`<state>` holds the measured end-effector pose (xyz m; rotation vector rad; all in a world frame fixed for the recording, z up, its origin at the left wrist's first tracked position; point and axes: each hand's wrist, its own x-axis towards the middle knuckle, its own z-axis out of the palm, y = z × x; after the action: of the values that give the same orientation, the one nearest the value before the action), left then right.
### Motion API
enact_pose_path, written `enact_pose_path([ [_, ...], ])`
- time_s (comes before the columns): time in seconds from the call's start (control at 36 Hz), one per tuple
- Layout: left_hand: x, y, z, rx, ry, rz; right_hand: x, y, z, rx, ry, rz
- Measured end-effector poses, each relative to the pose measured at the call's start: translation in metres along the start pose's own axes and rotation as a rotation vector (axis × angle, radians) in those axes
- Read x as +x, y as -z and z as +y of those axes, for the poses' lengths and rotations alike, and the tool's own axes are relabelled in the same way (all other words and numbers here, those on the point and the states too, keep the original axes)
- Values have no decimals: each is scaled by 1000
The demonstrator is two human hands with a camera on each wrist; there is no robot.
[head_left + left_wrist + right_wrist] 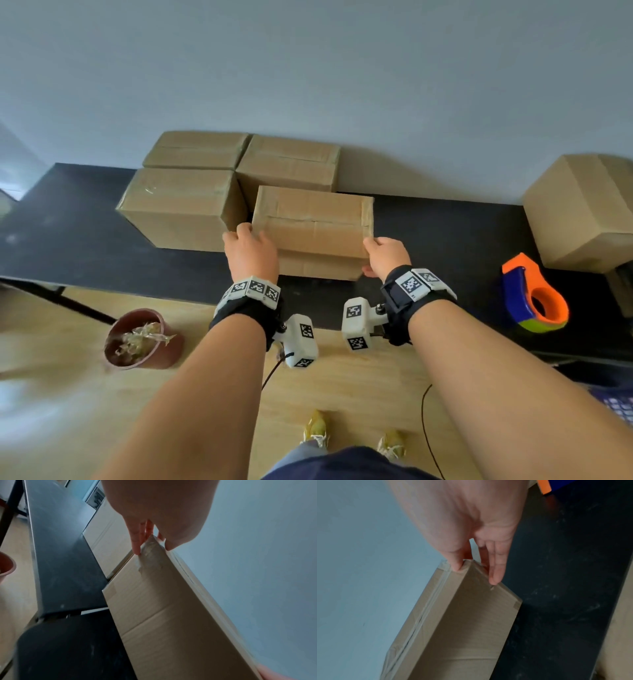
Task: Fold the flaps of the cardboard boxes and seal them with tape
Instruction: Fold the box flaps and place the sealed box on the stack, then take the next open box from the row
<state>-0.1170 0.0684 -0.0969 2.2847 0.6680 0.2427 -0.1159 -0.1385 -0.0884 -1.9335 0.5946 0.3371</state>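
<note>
Taped box held at both near top corners.
Left hand [251,251] and right hand [388,255] each pinch the cardboard box [313,228] between them: thumb on top, fingers down the sides.

Your bare forearms wear black wristbands [245,308] ringed with white tiles of black square markers, a white camera block [356,323] cabled beneath each; dark shorts, yellow shoes [317,428].

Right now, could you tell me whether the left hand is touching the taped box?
Touching: the left wrist view shows the left hand pinching the taped box at its upper corner.
</note>
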Motion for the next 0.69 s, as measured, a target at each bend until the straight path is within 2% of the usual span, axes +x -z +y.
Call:
enact_pose_path([
  [0.06, 13, 8, -6, -2, 18, -43, 4, -13, -6, 12, -5, -9],
  [0.17, 37, 18, -14, -10, 60, -224, 21, -32, -11, 25, -7, -30],
  [0.25, 49, 25, -16, 42, 16, -301, 35, -45, -12, -9, 26, -38],
  [0.36, 57, 27, -18, 59, -85, -276, 39, -59, -18, 94, 20, -78],
  [0.47, 58, 22, -12, 50, -145, -180, 53, -63, -12, 74, 44, -27],
  [0.58, 54, 10, 6, 62, -240, -142, 40, -41, -17, 48, 30, 57],
  [0.69, 47, -9, 36, 78, -338, -177, 42, -7, -11, 64, 8, 126],
])
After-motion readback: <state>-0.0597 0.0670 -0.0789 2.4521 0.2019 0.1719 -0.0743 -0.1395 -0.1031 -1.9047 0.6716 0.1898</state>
